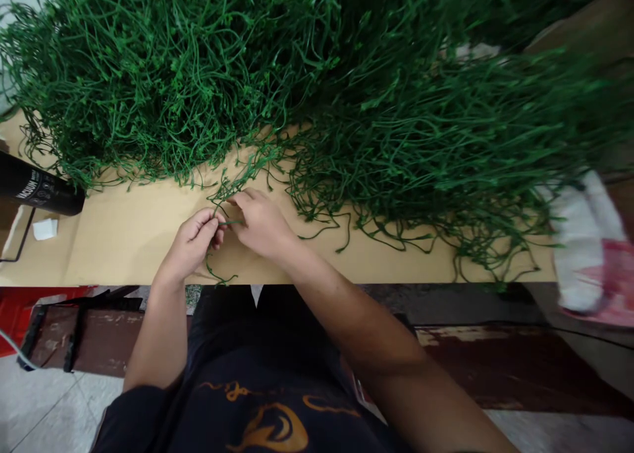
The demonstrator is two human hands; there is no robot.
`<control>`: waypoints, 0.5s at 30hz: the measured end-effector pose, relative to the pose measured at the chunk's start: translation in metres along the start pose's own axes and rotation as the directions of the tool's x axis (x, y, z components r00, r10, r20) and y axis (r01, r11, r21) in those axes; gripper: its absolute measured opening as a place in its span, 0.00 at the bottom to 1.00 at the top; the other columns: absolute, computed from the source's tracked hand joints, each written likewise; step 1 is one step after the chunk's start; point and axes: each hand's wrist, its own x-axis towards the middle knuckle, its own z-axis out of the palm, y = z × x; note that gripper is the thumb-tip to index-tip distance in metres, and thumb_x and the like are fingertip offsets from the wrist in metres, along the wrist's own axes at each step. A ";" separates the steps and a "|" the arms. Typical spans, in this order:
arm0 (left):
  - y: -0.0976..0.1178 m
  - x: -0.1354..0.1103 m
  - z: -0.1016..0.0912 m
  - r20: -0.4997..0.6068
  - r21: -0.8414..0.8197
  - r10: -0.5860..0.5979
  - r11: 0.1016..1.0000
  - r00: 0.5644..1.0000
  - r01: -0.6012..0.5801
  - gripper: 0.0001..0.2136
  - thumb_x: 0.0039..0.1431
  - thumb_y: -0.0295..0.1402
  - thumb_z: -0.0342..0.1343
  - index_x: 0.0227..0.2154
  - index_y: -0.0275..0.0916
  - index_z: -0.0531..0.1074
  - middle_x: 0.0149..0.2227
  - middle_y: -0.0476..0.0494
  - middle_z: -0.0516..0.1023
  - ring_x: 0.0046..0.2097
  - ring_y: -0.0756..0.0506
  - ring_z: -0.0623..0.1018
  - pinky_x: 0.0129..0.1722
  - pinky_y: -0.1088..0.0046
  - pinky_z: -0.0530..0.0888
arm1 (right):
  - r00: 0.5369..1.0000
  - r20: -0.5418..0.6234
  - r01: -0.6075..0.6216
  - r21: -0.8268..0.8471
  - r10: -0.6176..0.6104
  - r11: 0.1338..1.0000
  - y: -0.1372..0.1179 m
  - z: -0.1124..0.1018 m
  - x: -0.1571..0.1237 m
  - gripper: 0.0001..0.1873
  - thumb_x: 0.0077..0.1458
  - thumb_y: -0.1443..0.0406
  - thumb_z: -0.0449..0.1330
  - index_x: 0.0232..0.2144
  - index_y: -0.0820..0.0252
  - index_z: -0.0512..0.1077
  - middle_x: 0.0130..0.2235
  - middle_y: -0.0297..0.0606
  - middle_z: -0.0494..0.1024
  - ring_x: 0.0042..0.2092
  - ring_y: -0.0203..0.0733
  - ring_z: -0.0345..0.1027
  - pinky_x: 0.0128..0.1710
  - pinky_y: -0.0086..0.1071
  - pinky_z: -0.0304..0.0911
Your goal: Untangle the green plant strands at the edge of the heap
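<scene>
My left hand [191, 242] and right hand [260, 223] are both pinched on one green stem [228, 222], held just above the table [123, 242], directly in front of the green stem pile [297, 83]

The heap of thin stems [297, 76] is showing deep green throughout, and the sprig [232, 189] at the hands is showing the same green. The counter [129, 235] is showing plain tan. The bottle [37, 190] is showing black with white lettering beside a small white block [45, 228]. The shirt [247, 400] is showing black with an orange design.
</scene>
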 end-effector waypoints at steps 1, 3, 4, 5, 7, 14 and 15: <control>0.001 -0.001 -0.001 0.009 -0.023 -0.014 1.000 1.000 0.014 0.05 0.54 0.32 0.47 0.28 0.37 0.65 0.20 0.53 0.66 0.22 0.55 0.66 0.23 0.80 0.65 | 1.000 0.012 -0.012 0.005 0.012 1.000 -0.001 0.001 0.001 0.11 0.48 0.70 0.58 0.37 0.66 0.71 0.39 0.47 0.73 0.42 0.46 0.65 0.42 0.39 0.62; 0.003 -0.002 -0.004 0.016 -0.062 -0.046 0.997 0.999 0.047 0.04 0.52 0.32 0.48 0.28 0.37 0.65 0.20 0.53 0.66 0.21 0.55 0.66 0.23 0.80 0.64 | 0.999 0.028 -0.025 0.035 0.024 0.999 -0.003 0.003 0.003 0.07 0.51 0.70 0.56 0.33 0.65 0.71 0.36 0.46 0.73 0.39 0.44 0.64 0.40 0.37 0.61; 0.003 -0.003 -0.006 0.023 -0.073 -0.059 0.995 0.998 0.061 0.04 0.52 0.32 0.48 0.28 0.37 0.65 0.20 0.53 0.67 0.21 0.55 0.66 0.23 0.80 0.63 | 0.999 0.032 -0.023 0.058 0.021 0.998 -0.003 0.003 0.003 0.05 0.52 0.70 0.55 0.31 0.65 0.71 0.35 0.44 0.73 0.38 0.42 0.64 0.40 0.36 0.60; 0.004 -0.004 -0.007 0.033 -0.078 -0.069 0.994 0.997 0.071 0.04 0.51 0.32 0.48 0.28 0.37 0.65 0.20 0.53 0.67 0.21 0.55 0.66 0.23 0.79 0.63 | 0.999 0.030 -0.015 0.085 0.013 0.996 -0.002 0.003 0.003 0.05 0.53 0.70 0.54 0.30 0.64 0.70 0.33 0.43 0.73 0.37 0.41 0.64 0.39 0.35 0.60; 0.004 -0.005 -0.010 0.061 -0.069 -0.086 0.994 0.994 0.090 0.05 0.51 0.33 0.48 0.28 0.37 0.65 0.20 0.53 0.68 0.22 0.55 0.67 0.23 0.79 0.63 | 1.000 0.006 0.002 0.140 -0.003 0.990 0.000 0.003 0.003 0.04 0.53 0.70 0.54 0.29 0.63 0.70 0.33 0.41 0.72 0.36 0.39 0.63 0.39 0.34 0.60; -0.004 -0.006 -0.018 -0.104 0.326 -0.055 0.941 0.993 0.086 0.10 0.55 0.37 0.48 0.37 0.37 0.66 0.34 0.44 0.72 0.34 0.50 0.71 0.33 0.73 0.69 | 0.999 -0.046 -0.007 0.285 0.021 0.958 0.006 0.005 0.001 0.16 0.50 0.66 0.59 0.42 0.68 0.66 0.42 0.47 0.68 0.37 0.38 0.63 0.40 0.36 0.64; -0.004 -0.004 -0.019 -0.164 0.423 0.019 0.905 0.986 0.053 0.13 0.54 0.39 0.49 0.40 0.37 0.66 0.39 0.41 0.71 0.38 0.48 0.72 0.37 0.70 0.70 | 1.000 -0.029 0.010 0.278 -0.002 0.960 0.006 0.006 0.001 0.15 0.51 0.67 0.58 0.42 0.67 0.66 0.42 0.47 0.68 0.38 0.39 0.63 0.40 0.36 0.64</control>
